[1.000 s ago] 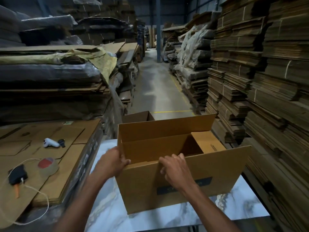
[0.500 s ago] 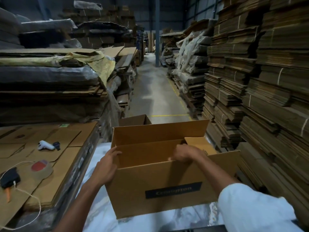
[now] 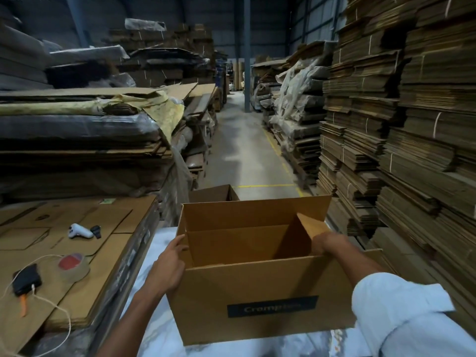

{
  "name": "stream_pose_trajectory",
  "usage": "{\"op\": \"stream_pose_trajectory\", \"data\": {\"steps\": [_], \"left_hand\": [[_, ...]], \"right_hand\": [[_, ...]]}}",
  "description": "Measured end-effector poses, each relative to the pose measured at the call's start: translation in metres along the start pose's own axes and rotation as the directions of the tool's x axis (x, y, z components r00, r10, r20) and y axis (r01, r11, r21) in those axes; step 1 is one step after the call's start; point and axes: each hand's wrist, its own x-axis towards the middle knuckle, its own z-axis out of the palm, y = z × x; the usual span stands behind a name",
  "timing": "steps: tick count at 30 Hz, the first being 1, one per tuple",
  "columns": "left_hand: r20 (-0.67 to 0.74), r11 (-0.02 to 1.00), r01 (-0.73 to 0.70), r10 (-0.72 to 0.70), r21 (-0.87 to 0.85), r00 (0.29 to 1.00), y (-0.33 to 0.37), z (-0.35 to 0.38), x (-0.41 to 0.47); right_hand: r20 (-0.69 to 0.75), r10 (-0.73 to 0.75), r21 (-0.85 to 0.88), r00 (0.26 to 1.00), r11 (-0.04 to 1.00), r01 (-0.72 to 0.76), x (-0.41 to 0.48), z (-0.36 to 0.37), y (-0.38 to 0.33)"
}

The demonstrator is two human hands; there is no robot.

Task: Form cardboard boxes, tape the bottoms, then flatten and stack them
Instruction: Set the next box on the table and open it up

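Note:
An open brown cardboard box (image 3: 257, 287) with a dark printed label stands upright on the white marble-patterned table (image 3: 159, 328) in front of me. Its far long flap stands up and the right end flap tilts inward. My left hand (image 3: 168, 266) grips the box's left end at the top corner, thumb over the edge. My right hand (image 3: 325, 244) reaches over the near wall and holds the right end flap at the box's right inner corner. A roll of clear tape (image 3: 73, 266) with a red core lies on the flat cardboard stack at left.
The stack of flat cardboard sheets (image 3: 77, 243) left of the table also bears a white tool (image 3: 79, 231), a black device (image 3: 27, 279) with a cord and an orange cutter (image 3: 23, 304). Another open box (image 3: 212, 193) stands behind. Tall bundled cardboard stacks (image 3: 399, 124) line the right; an aisle runs ahead.
My right hand moved from the near wall's middle across to the box's right end flap. The left hand stayed on the left end. The view shifted closer and lower over the box.

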Motion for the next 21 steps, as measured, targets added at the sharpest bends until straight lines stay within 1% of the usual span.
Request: {"op": "stream_pose_trajectory", "data": {"steps": [3,4,5,7,8,10,16,17,18,20,21], "left_hand": [[0.005,1.000,0.004,-0.004,-0.013,1.000,-0.005,-0.003,0.002],[0.001,1.000,0.006,-0.006,-0.015,1.000,-0.006,-0.004,0.003],[0.002,1.000,0.008,-0.008,-0.015,1.000,-0.007,-0.006,0.004],[0.026,1.000,-0.009,0.010,-0.002,1.000,-0.002,0.000,0.008],[0.025,1.000,-0.009,0.008,0.013,1.000,-0.002,0.001,0.007],[0.014,0.999,-0.011,0.010,0.038,1.000,0.000,0.003,0.006],[0.033,0.998,-0.031,0.029,0.052,0.999,-0.001,-0.001,0.006],[0.028,0.998,-0.038,0.036,0.052,0.999,-0.001,-0.002,0.006],[0.021,0.998,-0.048,0.047,0.044,0.999,0.000,-0.002,0.005],[-0.032,0.998,-0.066,0.065,-0.020,0.997,0.002,-0.003,0.003],[-0.079,0.995,-0.073,0.068,-0.062,0.995,0.002,-0.003,0.003]], "right_hand": [[-0.128,-0.103,-0.010,0.986,0.995,0.103,-0.004,-0.027,0.020],[-0.186,-0.110,-0.004,0.976,0.994,0.111,-0.007,-0.037,0.031],[-0.258,-0.092,0.015,0.962,0.995,0.100,-0.009,-0.046,0.043],[-0.343,0.017,0.016,0.939,1.000,-0.012,-0.009,-0.053,0.083],[-0.355,0.046,0.023,0.934,0.999,-0.040,-0.006,-0.052,0.097],[-0.337,0.054,0.037,0.940,0.998,-0.044,-0.002,-0.045,0.112],[-0.424,0.015,0.088,0.906,0.996,0.025,-0.014,-0.022,0.091],[-0.477,-0.003,0.079,0.879,0.996,0.047,-0.016,-0.015,0.086],[-0.553,-0.040,0.050,0.832,0.995,0.082,-0.019,-0.008,0.080],[-0.703,-0.125,0.064,0.700,0.969,0.237,-0.025,0.009,0.066],[-0.748,-0.149,0.096,0.647,0.940,0.326,-0.028,0.016,0.059]]}}
